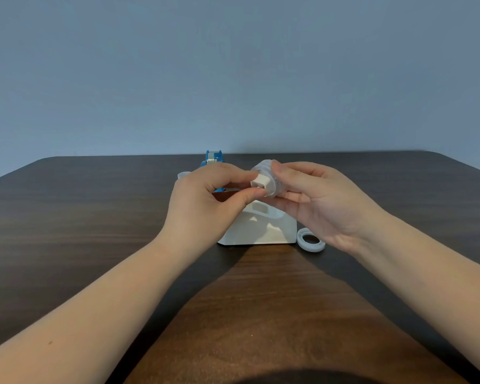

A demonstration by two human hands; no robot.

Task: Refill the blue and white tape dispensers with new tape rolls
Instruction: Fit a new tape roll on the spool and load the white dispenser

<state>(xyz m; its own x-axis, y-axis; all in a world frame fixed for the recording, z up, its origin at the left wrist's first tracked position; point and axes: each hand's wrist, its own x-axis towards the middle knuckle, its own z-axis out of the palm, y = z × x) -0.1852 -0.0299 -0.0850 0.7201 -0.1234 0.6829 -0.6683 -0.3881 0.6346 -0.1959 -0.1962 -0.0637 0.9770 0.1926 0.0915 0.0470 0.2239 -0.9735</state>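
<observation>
Head view: both your hands [205,200] [324,200] pinch the tape roll [263,176] and white hub [258,182] above the white dispenser [261,228]; misaligned pushing could jam or drop it.

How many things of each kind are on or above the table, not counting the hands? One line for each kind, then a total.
Tape dispensers: 2 (blue tape dispenser, white tape dispenser)
Tape rolls or rings: 2 (held tape roll, white ring on the table)
Unclear pale object: 1 (small pale object, partly hidden)
Total: 5
</observation>
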